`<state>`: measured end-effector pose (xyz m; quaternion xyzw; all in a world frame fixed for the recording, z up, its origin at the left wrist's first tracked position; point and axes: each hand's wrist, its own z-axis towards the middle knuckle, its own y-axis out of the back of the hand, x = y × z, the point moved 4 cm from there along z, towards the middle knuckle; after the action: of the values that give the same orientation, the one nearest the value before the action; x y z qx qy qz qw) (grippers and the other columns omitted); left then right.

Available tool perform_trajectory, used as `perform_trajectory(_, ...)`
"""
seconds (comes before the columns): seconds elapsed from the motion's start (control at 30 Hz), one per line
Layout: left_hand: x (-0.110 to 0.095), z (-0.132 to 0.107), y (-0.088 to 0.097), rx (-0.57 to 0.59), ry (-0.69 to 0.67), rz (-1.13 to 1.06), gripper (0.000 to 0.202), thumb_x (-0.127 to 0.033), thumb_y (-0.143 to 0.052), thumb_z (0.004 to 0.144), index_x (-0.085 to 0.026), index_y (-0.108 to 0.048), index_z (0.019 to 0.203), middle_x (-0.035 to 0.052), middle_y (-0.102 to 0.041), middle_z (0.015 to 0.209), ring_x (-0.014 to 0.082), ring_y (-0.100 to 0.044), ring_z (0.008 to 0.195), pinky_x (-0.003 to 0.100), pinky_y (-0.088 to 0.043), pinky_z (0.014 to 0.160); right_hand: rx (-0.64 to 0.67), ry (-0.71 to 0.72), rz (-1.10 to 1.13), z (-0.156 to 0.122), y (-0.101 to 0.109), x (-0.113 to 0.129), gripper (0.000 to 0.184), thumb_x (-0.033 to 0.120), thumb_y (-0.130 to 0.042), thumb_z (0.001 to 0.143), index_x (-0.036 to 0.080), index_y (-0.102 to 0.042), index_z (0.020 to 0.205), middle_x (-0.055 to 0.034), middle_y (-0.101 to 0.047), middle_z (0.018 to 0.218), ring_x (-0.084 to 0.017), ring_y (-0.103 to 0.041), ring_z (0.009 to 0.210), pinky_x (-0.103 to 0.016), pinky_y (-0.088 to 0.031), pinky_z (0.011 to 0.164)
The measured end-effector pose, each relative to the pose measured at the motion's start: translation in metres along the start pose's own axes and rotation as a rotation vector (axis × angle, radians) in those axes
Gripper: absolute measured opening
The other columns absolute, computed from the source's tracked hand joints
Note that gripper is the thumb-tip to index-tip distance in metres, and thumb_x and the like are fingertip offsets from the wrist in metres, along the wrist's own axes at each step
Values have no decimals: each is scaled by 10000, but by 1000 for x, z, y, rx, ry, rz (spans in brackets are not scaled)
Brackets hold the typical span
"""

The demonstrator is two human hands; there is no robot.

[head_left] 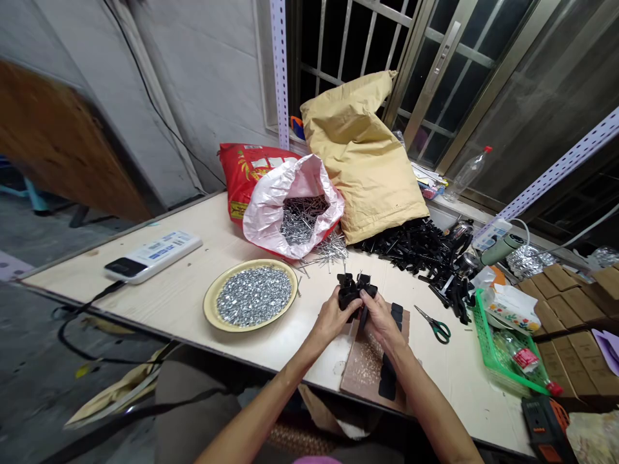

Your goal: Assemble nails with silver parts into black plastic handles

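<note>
Gripping small black pieces (349,296), the left hand (333,314) and right hand (381,317) meet close together above a brown board (358,368); around them I see a bowl (209,312) of metal bits (254,296) at nine o'clock, an open sack (264,222) at eleven, a black heap (403,246) toward two, scissors (440,331) near four

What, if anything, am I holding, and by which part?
Black pieces, in both the left grip and the right grip. The thumbs press on their near side; exactly where the other fingers hold cannot be told.
</note>
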<state>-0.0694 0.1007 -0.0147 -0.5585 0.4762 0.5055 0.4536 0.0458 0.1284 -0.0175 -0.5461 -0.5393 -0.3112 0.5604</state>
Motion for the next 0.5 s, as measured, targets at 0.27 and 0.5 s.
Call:
perform_trajectory(0.27, 4, 11, 5, -173, -145, 220, 259, -289, -560, 727, -160, -634, 940, 105, -705, 904, 268, -663, 904, 360, -505, 790, -99, 323, -77, 1, -17, 3, 343, 326, -682, 715, 228, -587, 1029, 4, -665, 931, -158, -605, 919, -300, -485, 864)
perform_trajectory(0.5, 16, 17, 0, -53, -116, 19, 335, -295, -586, 713, -125, -642, 997, 107, -708, 1000, 259, -634, 984, 379, -491, 869, -187, 365, -42, 7, -24, -8, 400, 385, -640, 739, 198, -577, 1086, -37, -676, 1017, -190, -616, 961, -359, -475, 913)
